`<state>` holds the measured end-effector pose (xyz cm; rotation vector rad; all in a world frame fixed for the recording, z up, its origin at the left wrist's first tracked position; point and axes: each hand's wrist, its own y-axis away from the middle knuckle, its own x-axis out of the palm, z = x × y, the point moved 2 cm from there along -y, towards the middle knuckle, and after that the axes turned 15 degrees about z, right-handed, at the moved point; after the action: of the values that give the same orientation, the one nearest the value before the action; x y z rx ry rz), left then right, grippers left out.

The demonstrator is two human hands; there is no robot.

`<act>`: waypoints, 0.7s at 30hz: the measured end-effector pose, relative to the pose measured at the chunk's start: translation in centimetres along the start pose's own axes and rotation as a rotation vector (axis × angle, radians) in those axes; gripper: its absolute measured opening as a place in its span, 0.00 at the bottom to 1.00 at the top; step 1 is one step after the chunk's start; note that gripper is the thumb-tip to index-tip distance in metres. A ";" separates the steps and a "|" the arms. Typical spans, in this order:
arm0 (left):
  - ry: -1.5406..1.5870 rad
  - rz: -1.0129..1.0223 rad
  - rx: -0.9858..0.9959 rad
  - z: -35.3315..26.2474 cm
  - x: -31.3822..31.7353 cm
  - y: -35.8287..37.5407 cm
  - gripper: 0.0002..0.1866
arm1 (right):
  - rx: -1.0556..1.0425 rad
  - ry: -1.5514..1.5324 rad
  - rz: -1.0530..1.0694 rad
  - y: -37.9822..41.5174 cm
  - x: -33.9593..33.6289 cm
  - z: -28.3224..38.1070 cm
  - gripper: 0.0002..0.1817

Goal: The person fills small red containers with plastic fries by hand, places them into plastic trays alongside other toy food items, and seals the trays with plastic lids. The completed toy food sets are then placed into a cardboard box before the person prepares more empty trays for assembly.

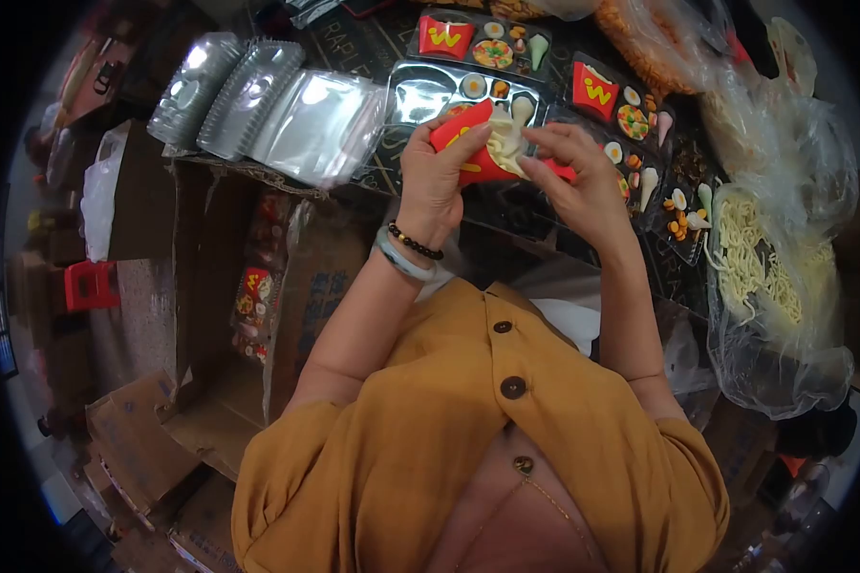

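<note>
My left hand (435,172) is wrapped around a red toy fries carton (476,116) with a yellow mark on it. Cream-coloured strips (506,143) stick out of the carton's mouth, which faces right. At that mouth, my right hand (588,181) pinches the strips between thumb and fingertips. Beneath both hands lies a clear plastic tray (416,86) holding toy food, including a toy fried egg (474,87) and a pale drumstick-shaped piece (523,110). My hands partly hide this tray's contents.
Filled trays with red cartons (594,91) lie behind and right. Stacked clear plastic shells (244,100) stand at the back left. A plastic bag of cream strips (760,258) sits right, below a bag of orange pieces (645,48). An open cardboard box (215,286) is at left.
</note>
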<state>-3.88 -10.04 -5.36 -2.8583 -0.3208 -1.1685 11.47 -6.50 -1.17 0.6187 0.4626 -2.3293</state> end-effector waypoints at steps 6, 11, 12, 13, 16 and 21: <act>-0.165 0.010 0.066 -0.9 -2.0 0.3 0.24 | 0.110 -0.005 -0.007 -1.2 3.2 0.1 0.11; -0.201 -0.060 0.153 -1.8 -3.4 0.5 0.23 | 0.024 0.089 -0.027 -2.9 4.4 1.9 0.10; -0.153 -0.090 0.161 -2.2 -3.8 0.6 0.23 | 0.011 0.168 0.013 -3.0 4.2 2.3 0.10; -0.150 -0.098 0.164 -2.6 -4.2 0.7 0.23 | -0.003 0.246 0.054 -3.1 4.1 2.5 0.09; -0.115 -0.072 0.141 -3.4 -4.9 0.5 0.22 | 0.147 -0.269 0.195 -3.4 4.7 1.1 0.09; -0.131 -0.083 0.162 -3.1 -4.7 0.9 0.21 | 0.042 0.016 -0.044 -4.5 5.9 1.7 0.06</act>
<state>-9.14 -12.12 -6.37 -2.8080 -0.5189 -0.9205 3.92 -7.14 -2.32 0.6535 0.4396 -2.3832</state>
